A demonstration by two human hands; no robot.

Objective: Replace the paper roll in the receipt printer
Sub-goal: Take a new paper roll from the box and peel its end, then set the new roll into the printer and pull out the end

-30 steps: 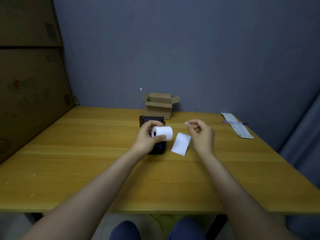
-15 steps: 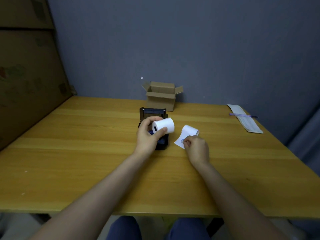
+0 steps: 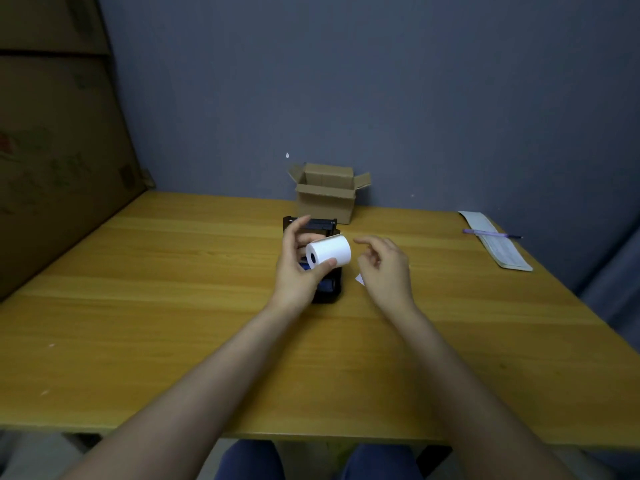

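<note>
1. While your left hand [image 3: 294, 268] gripped the paper roll [image 3: 329, 251] just above the open receipt printer [image 3: 327, 289], loading remained undone.
2. Your right hand [image 3: 384, 268] hovered empty, fingers loose, at the roll's three o'clock.

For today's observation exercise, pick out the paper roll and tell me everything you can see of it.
The paper roll is a plain white cylinder, wound paper by its look, with a dark round core hole at its near-left end. It lies on its side, tilted slightly, held in the air above the black printer. The left hand grips it, thumb below and fingers behind. The right hand is close beside it, open and not touching.
</note>
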